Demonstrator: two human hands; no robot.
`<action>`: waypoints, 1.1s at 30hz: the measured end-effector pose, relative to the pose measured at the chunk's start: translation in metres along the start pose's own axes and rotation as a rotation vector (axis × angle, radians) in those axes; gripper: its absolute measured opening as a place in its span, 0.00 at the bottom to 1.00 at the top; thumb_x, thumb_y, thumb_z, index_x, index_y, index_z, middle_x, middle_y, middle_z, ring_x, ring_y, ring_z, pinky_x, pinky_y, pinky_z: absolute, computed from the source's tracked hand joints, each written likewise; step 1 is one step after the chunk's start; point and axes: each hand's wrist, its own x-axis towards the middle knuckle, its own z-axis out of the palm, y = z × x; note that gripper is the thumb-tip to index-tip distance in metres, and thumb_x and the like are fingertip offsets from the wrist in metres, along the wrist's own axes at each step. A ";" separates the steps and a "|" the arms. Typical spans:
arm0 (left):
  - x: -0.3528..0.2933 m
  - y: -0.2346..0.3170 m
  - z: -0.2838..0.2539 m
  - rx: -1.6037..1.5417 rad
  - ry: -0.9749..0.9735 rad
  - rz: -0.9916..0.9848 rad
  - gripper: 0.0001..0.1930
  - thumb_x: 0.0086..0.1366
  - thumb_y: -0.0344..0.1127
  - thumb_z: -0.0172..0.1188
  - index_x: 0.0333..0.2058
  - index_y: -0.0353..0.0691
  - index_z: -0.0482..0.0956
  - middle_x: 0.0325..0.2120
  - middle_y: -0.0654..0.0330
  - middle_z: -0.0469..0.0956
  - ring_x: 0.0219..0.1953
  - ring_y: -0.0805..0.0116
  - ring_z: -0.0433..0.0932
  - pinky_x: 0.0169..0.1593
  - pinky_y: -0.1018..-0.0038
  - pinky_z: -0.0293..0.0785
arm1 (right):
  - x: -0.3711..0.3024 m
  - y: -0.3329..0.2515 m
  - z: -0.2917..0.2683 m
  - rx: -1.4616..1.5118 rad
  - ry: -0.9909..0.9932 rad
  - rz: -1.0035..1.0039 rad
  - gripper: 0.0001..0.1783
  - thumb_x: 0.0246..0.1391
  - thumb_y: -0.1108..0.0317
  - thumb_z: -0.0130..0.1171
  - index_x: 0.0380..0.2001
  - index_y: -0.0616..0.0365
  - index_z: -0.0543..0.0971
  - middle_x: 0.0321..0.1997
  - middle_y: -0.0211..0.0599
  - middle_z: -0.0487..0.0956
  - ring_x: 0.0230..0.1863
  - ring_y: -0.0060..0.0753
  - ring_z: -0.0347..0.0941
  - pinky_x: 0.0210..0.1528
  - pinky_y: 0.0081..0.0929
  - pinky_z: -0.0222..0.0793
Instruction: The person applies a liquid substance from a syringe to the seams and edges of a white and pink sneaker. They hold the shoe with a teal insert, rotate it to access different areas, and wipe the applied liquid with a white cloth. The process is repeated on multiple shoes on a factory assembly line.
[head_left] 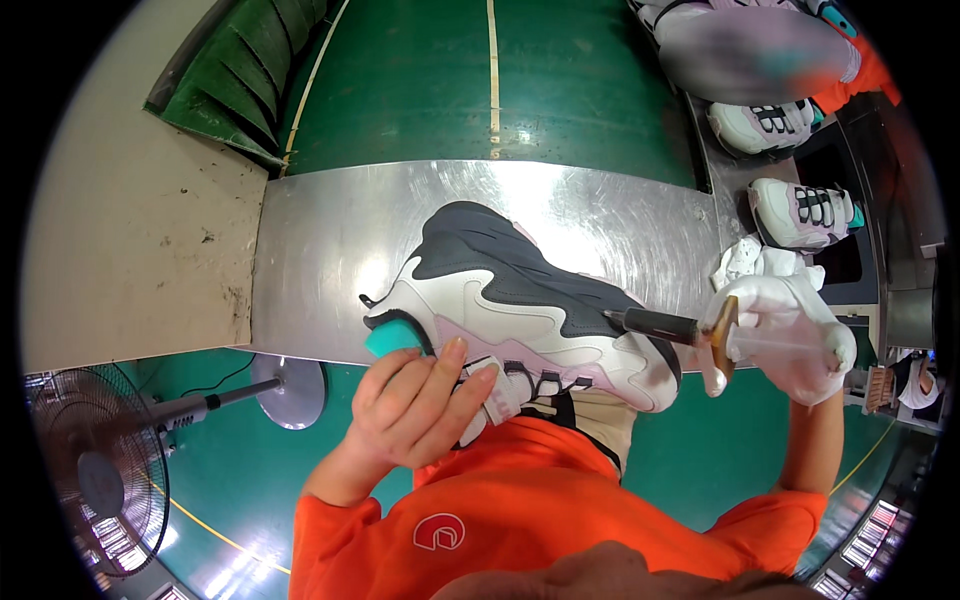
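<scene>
A white, lilac and dark grey sports shoe lies tipped on its side over the near edge of a metal plate, its dark sole facing away from me. A teal piece shows at its heel opening. My bare left hand is closed on the shoe's tongue and collar. My right hand, in a white glove, grips a pen-like tool with a dark barrel, a tan disc and a thin metal tip. That tip points left, at or very close to the sole edge near the toe; contact cannot be made out.
Beyond the metal plate runs a green belt. Similar shoes stand on a shelf at right, near a white cloth. Left are a beige panel, green flaps and a standing fan. Someone's orange sleeve shows top right.
</scene>
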 end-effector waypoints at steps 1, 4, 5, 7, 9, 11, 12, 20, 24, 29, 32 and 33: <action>0.000 0.000 -0.001 0.001 -0.003 -0.002 0.14 0.56 0.28 0.60 0.41 0.47 0.84 0.45 0.56 0.80 0.39 0.68 0.71 0.41 0.73 0.74 | 0.000 -0.001 0.005 -0.048 0.047 0.002 0.58 0.22 0.36 0.73 0.47 0.79 0.71 0.34 0.57 0.78 0.31 0.48 0.78 0.33 0.34 0.74; 0.002 0.001 -0.002 0.001 -0.007 -0.009 0.14 0.55 0.28 0.61 0.41 0.46 0.84 0.45 0.56 0.80 0.38 0.68 0.71 0.41 0.73 0.75 | -0.003 0.000 0.007 -0.104 0.108 -0.010 0.56 0.21 0.33 0.70 0.43 0.77 0.74 0.28 0.55 0.79 0.25 0.47 0.78 0.30 0.35 0.73; 0.002 0.001 -0.002 0.002 -0.005 -0.009 0.14 0.55 0.28 0.61 0.41 0.46 0.84 0.45 0.56 0.80 0.38 0.68 0.71 0.41 0.72 0.75 | -0.005 0.002 0.006 -0.102 0.109 -0.023 0.56 0.22 0.33 0.70 0.43 0.76 0.74 0.27 0.55 0.78 0.25 0.47 0.77 0.31 0.35 0.73; 0.003 0.001 -0.002 0.006 0.000 -0.007 0.14 0.54 0.28 0.62 0.40 0.46 0.84 0.45 0.56 0.80 0.38 0.68 0.71 0.41 0.72 0.75 | -0.010 0.007 0.001 -0.093 0.107 -0.055 0.55 0.22 0.32 0.69 0.43 0.76 0.74 0.26 0.54 0.78 0.25 0.47 0.77 0.33 0.36 0.73; 0.003 0.002 -0.003 0.013 -0.004 -0.010 0.14 0.54 0.28 0.62 0.40 0.46 0.84 0.45 0.56 0.80 0.39 0.67 0.71 0.41 0.72 0.75 | -0.012 0.008 -0.001 -0.109 0.105 -0.067 0.56 0.23 0.31 0.68 0.43 0.76 0.74 0.25 0.53 0.78 0.24 0.47 0.77 0.35 0.38 0.73; 0.002 0.003 -0.003 0.023 -0.011 -0.014 0.13 0.54 0.28 0.62 0.40 0.46 0.84 0.45 0.56 0.80 0.39 0.67 0.71 0.42 0.72 0.75 | -0.013 0.006 -0.002 -0.142 0.101 -0.062 0.56 0.24 0.30 0.67 0.43 0.75 0.73 0.25 0.53 0.78 0.24 0.47 0.77 0.36 0.39 0.73; 0.003 0.003 -0.004 0.025 -0.015 -0.015 0.13 0.54 0.28 0.62 0.40 0.46 0.84 0.45 0.57 0.80 0.40 0.67 0.71 0.42 0.71 0.75 | -0.015 0.006 -0.002 -0.153 0.097 -0.066 0.56 0.25 0.29 0.67 0.43 0.75 0.73 0.25 0.53 0.78 0.24 0.47 0.77 0.35 0.39 0.73; 0.009 0.006 -0.008 0.010 -0.022 -0.017 0.15 0.49 0.30 0.65 0.39 0.42 0.84 0.45 0.56 0.80 0.37 0.64 0.74 0.40 0.69 0.74 | -0.027 0.018 -0.018 -0.132 0.095 -0.140 0.58 0.26 0.24 0.64 0.42 0.75 0.73 0.23 0.54 0.77 0.23 0.44 0.76 0.28 0.35 0.72; 0.014 0.006 -0.009 0.027 -0.035 -0.015 0.14 0.51 0.28 0.64 0.39 0.44 0.84 0.45 0.57 0.80 0.38 0.66 0.72 0.39 0.72 0.75 | -0.030 0.014 -0.020 -0.124 0.107 -0.180 0.58 0.28 0.23 0.63 0.43 0.74 0.72 0.27 0.52 0.77 0.24 0.43 0.75 0.28 0.35 0.71; 0.045 -0.007 -0.020 0.074 -0.101 0.050 0.17 0.48 0.34 0.68 0.39 0.39 0.83 0.41 0.56 0.80 0.32 0.65 0.73 0.31 0.73 0.73 | -0.043 0.016 -0.032 0.003 0.138 -0.495 0.56 0.36 0.25 0.61 0.49 0.71 0.67 0.30 0.44 0.74 0.26 0.45 0.72 0.36 0.44 0.70; 0.083 -0.027 -0.021 0.027 -0.108 0.045 0.24 0.44 0.43 0.74 0.39 0.36 0.81 0.33 0.55 0.80 0.24 0.63 0.71 0.27 0.74 0.70 | -0.052 0.034 -0.039 -0.086 0.305 -0.697 0.57 0.39 0.31 0.62 0.58 0.71 0.61 0.39 0.44 0.71 0.39 0.45 0.69 0.51 0.47 0.65; 0.100 -0.033 -0.025 0.029 -0.197 -0.005 0.24 0.42 0.45 0.75 0.37 0.37 0.81 0.31 0.54 0.80 0.24 0.61 0.72 0.27 0.71 0.71 | -0.053 0.040 -0.040 -0.136 0.380 -0.714 0.57 0.39 0.33 0.63 0.60 0.70 0.60 0.42 0.44 0.70 0.41 0.43 0.69 0.53 0.46 0.65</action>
